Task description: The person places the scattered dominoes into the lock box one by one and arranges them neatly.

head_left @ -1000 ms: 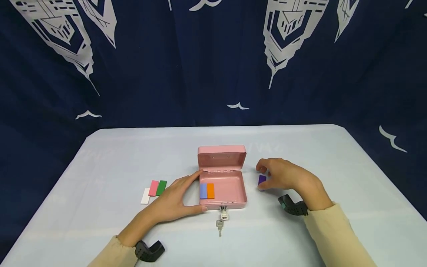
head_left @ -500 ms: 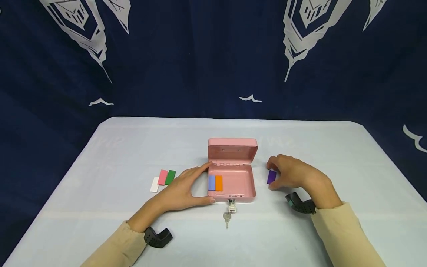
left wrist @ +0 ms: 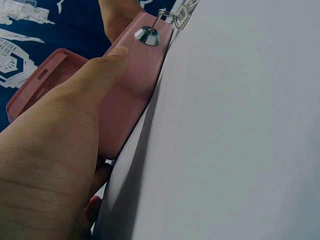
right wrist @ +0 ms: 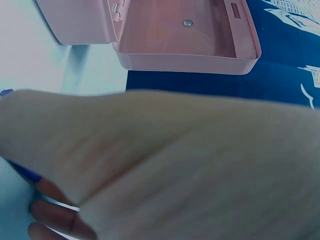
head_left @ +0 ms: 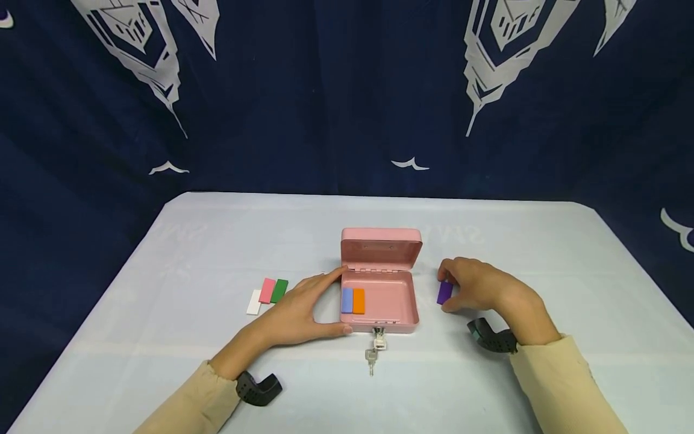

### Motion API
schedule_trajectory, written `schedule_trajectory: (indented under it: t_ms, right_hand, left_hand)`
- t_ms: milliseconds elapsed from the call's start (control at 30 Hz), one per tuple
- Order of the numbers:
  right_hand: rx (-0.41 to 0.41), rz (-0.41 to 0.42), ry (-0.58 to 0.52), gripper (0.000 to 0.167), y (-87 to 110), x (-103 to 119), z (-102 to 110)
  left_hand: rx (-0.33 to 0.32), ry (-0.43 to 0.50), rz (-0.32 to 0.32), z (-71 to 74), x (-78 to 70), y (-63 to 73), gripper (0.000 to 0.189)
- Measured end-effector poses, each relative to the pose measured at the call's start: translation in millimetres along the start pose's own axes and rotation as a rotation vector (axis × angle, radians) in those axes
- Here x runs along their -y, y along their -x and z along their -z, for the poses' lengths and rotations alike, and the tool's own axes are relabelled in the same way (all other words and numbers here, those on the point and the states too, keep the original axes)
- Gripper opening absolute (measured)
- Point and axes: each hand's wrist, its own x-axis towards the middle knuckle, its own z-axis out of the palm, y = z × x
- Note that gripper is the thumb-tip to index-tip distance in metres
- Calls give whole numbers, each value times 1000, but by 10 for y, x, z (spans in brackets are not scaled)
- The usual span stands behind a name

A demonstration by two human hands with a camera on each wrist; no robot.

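Observation:
A pink cash box (head_left: 387, 298) stands with its lid (head_left: 381, 253) raised on the white table. My left hand (head_left: 295, 313) holds its left side, thumb on the front wall and index finger at the back corner. In the left wrist view the thumb lies on the box front (left wrist: 135, 75) beside the lock (left wrist: 147, 36). Inside, at the left, a light blue block (head_left: 347, 300) and an orange block (head_left: 359, 301) lie side by side. To the right of the box, my right hand (head_left: 479, 286) pinches a purple block (head_left: 444, 293) by its ends, at the tabletop.
Left of the box, partly beside my left forearm, lie a white block (head_left: 253, 302), a pink block (head_left: 267, 290) and a green block (head_left: 279, 291). Keys (head_left: 371, 357) hang from the front lock over the table (head_left: 434, 386). A dark blue patterned curtain (head_left: 325, 96) hangs behind.
The head view has shifted, so everything sits a little farther right in it. My right fingers have closed in on the purple block's ends. The left hand stays on the cash box.

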Motion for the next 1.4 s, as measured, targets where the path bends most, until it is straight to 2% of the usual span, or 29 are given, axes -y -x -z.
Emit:
schedule_trajectory:
  t_ms: [167, 667, 1400]
  right_hand:
    - [8, -2, 0, 46, 5, 16, -11]
    - [-40, 33, 26, 46, 37, 8, 6]
    - [-193, 134, 85, 41, 148, 84, 83]
  left_hand:
    - [0, 4, -2, -9, 4, 22, 98]
    - [-9, 11, -1, -21, -10, 58, 98]
    - [-8, 11, -8, 3, -39, 44, 98]
